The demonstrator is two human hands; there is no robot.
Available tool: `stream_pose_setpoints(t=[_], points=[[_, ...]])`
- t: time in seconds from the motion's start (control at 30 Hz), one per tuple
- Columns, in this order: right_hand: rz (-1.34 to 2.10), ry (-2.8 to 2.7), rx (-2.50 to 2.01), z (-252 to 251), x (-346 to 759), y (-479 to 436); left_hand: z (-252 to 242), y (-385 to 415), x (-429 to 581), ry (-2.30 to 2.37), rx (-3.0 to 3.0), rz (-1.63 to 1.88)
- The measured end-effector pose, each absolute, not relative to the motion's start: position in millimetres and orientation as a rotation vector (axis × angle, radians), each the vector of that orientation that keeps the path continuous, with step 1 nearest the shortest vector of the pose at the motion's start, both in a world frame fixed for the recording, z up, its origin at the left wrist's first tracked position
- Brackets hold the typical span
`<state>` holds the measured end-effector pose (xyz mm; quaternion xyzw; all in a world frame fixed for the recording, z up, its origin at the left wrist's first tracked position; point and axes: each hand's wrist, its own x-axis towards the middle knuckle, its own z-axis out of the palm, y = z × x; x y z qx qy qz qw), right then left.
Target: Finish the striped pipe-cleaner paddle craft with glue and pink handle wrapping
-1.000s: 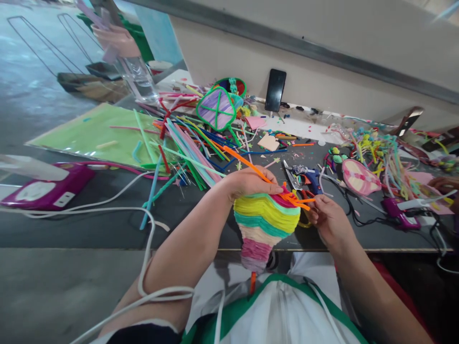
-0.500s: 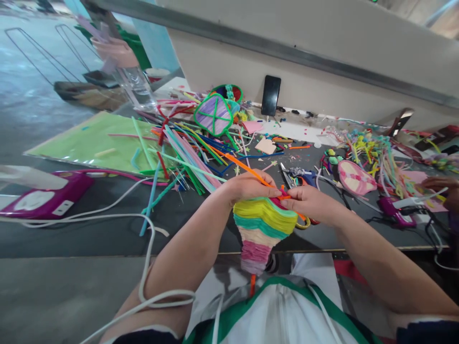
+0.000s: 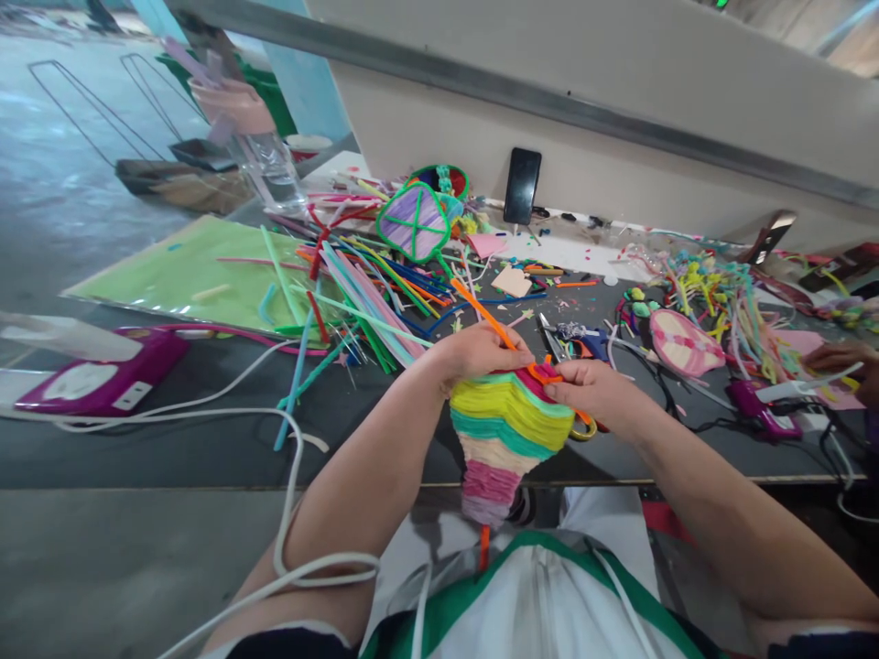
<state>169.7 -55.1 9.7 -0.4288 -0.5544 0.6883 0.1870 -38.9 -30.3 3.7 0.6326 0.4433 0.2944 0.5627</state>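
Between my two hands is a striped wound-yarn piece [image 3: 512,416], banded yellow, teal, cream, pink and mauve, wide at the top and narrow below. An orange pipe cleaner stem [image 3: 484,540] comes out of its lower tip. My left hand [image 3: 484,352] is closed on its upper left edge, and a long orange pipe cleaner [image 3: 481,307] slants up and away from there. With thumb and fingers, my right hand [image 3: 587,389] pinches the upper right edge, beside a magenta band and a bent orange strand. The fingertips partly cover the top edge.
Scissors [image 3: 549,337] lie just beyond my right hand. Loose pipe cleaners [image 3: 371,302] and a green plastic-wrapped sheet [image 3: 185,270] are on the left, with a purple glue-gun-like device [image 3: 103,375] and white cable. A phone [image 3: 522,186] leans on the partition. Another person's hand [image 3: 841,357] is at far right.
My fingers have shifted slightly along the top edge, and the orange strand there now forms a small bend near my right fingertips. The whole view has moved a little.
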Motion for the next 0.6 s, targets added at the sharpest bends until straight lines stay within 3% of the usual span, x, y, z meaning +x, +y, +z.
stream_pose_setpoints(t=[0.6], points=[[1.974, -1.375, -1.205, 0.0, 177.7, -47.0, 22.4, -34.1, -53.2, 0.954, 1.632, 0.794]])
